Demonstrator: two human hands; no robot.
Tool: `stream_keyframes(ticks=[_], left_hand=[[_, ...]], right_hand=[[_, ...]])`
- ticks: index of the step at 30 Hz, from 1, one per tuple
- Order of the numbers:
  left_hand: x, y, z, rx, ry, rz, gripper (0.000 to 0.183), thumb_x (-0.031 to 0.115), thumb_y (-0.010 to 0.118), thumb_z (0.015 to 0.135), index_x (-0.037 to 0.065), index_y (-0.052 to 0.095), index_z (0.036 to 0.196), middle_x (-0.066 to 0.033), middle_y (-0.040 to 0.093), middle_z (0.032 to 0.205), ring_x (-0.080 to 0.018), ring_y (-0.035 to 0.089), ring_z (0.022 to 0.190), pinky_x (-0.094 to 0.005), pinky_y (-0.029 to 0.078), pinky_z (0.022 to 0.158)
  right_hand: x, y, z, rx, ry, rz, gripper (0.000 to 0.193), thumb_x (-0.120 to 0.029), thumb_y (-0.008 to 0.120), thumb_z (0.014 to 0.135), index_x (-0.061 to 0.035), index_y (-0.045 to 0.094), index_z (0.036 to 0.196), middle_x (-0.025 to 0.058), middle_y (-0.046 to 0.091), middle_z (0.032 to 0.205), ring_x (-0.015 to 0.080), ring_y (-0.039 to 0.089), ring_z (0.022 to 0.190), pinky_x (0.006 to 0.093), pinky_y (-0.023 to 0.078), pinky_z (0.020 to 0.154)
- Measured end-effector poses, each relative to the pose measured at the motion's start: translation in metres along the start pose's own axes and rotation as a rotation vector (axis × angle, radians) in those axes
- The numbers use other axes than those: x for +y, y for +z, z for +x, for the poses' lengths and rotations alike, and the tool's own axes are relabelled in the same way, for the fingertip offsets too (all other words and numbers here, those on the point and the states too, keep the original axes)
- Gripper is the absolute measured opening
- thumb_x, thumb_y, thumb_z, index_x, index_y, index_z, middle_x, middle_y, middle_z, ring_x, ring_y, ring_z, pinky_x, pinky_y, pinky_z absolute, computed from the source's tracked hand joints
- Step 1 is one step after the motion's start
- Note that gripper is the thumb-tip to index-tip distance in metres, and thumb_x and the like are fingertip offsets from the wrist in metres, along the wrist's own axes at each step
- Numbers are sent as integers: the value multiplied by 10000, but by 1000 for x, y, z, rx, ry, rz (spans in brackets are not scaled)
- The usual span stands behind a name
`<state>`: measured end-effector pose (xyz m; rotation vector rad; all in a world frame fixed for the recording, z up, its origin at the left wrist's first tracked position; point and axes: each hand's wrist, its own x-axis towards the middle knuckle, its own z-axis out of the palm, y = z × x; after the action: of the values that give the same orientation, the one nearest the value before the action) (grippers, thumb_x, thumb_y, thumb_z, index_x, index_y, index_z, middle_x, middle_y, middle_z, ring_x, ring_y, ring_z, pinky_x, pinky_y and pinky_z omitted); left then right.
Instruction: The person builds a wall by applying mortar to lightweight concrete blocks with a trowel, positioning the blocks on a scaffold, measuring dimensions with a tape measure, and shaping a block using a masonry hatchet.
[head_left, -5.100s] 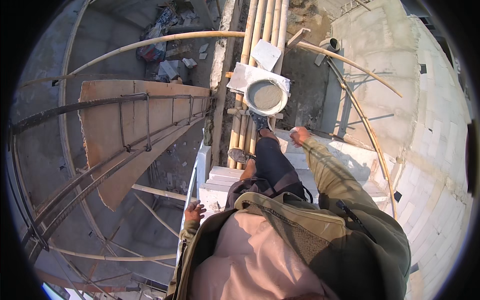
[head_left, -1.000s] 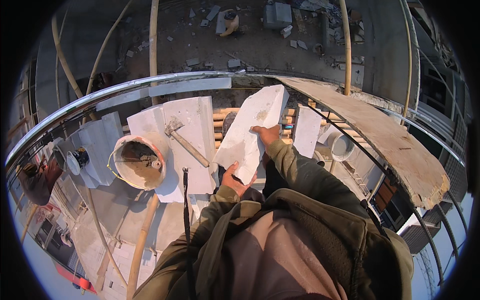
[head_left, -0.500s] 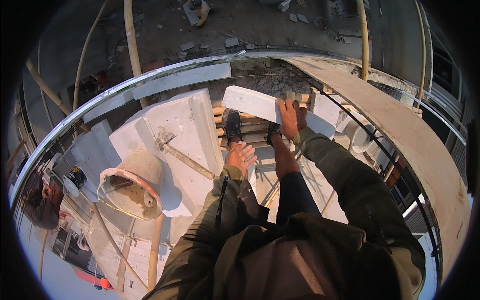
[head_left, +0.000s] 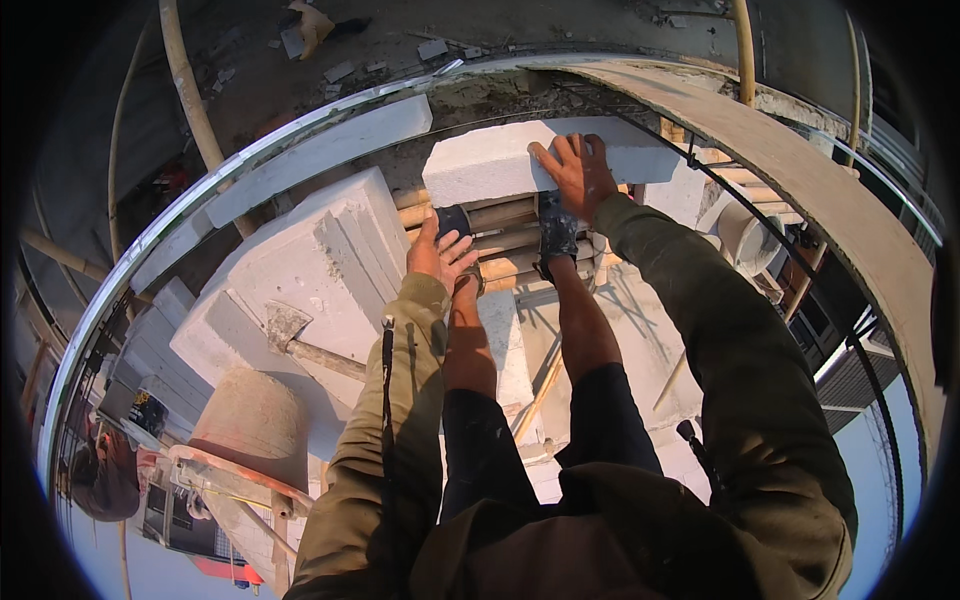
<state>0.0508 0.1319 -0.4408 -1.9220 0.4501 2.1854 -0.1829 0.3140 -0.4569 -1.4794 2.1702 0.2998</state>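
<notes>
Your right hand (head_left: 578,180) is resting, fingers spread, on the white block (head_left: 482,165) just beyond your feet (head_left: 557,232), on the far side; your left hand (head_left: 438,255) is hovering, fingers open, to the left, near the bamboo poles (head_left: 508,244) and stacked blocks (head_left: 340,238).

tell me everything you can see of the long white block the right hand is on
The long white rectangular block looks like lightweight concrete, matte and slightly rough. Its upper face is sunlit toward the left; its right part is in shadow. It lies crosswise just beyond the dark, dusty shoes, with round tan bamboo poles showing on its near side. The person's bare right hand touches it; what bears its weight is hidden.
</notes>
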Motion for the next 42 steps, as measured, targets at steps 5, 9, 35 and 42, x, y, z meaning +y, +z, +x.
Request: stream_keyframes(ticks=[5,9,35,42], left_hand=[[33,36,43,48,63,65,1152,718,653,882,-13,126,1600,-333,287,1558,-488,396,1417,-574,523,1024],[39,42,57,279,367,731,1035,662,690,884,16,273,1576,-315,244,1598,-450,315,1479,-586,403,1124],[17,82,-305,-23,1174,1738,552,148,813,616,122,613,1130,-10,590,1060,-216,549,1048,-438,334,849],[21,35,-400,63,1016,1657,993,173,812,701,283,388,1593,-82,586,1078,-264,547,1098,-485,346,906]], right_hand=[[12,23,0,38,22,-26,698,-93,632,854,-204,423,1511,106,496,1230,323,484,1199,557,343,1031],[14,22,4,55,5,11,694,-98,633,851,-204,429,1506,101,498,1229,317,484,1184,550,349,1018],[-52,-298,-195,-29,-89,336,798,-232,797,666,-30,508,1381,194,532,1288,394,477,1253,579,291,1144],[-96,-359,-165,-48,-452,356,735,-114,765,540,-75,609,1257,122,570,1204,366,513,1162,474,386,1066]])
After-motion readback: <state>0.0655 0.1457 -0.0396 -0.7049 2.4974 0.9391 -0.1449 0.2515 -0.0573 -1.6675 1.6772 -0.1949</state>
